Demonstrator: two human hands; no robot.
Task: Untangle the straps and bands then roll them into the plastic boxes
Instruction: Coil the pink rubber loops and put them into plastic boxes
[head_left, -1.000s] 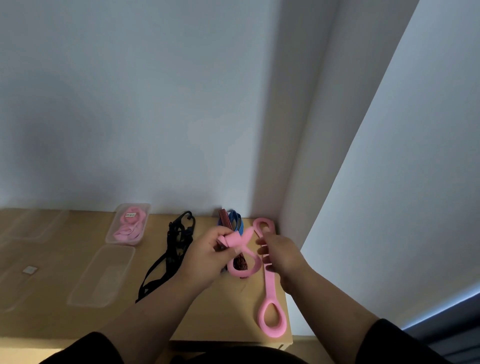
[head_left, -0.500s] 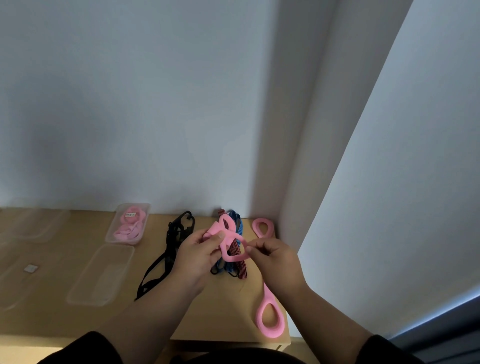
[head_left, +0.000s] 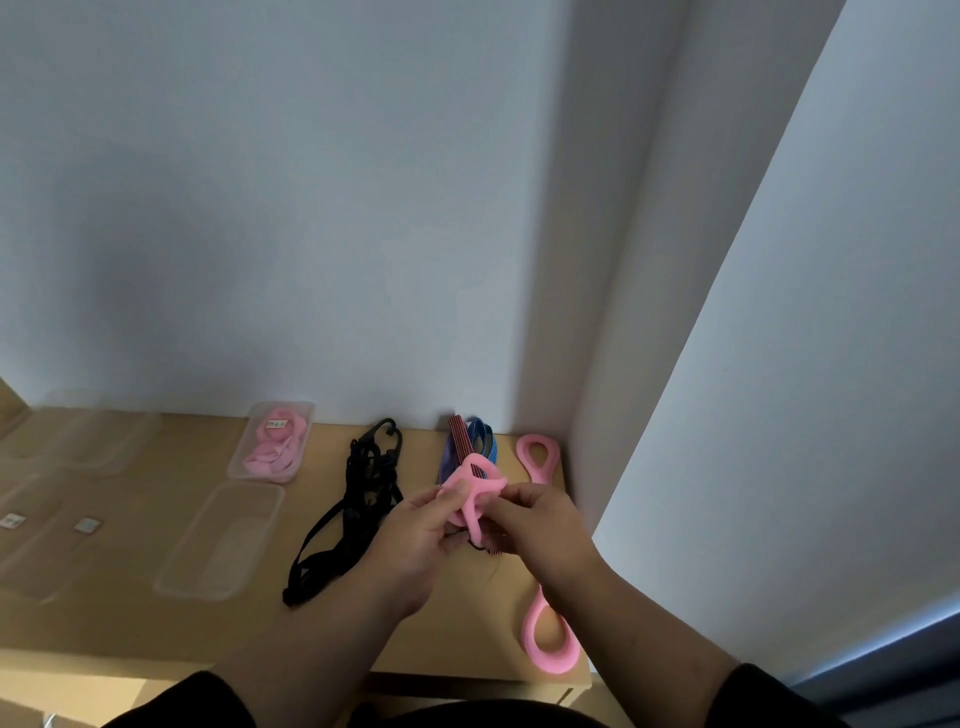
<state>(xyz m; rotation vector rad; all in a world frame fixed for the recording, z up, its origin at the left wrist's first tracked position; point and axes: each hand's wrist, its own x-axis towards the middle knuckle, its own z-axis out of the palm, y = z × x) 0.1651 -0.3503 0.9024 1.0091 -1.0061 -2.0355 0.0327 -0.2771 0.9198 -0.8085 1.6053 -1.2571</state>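
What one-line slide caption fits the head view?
Both hands, left hand and right hand, pinch a pink band above the wooden table.

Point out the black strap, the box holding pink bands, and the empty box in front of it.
black strap (head_left: 347, 525): head view, on its tangled middle.
filled box (head_left: 306, 410): head view, on its far right rim.
empty box (head_left: 174, 564): head view, on its left wall.

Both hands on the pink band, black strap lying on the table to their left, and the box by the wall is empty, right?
Not quite. In the head view the box by the wall already holds pink bands; the box nearer the person is the empty one. The rest stands: left hand and right hand hold the pink band, black strap to their left.
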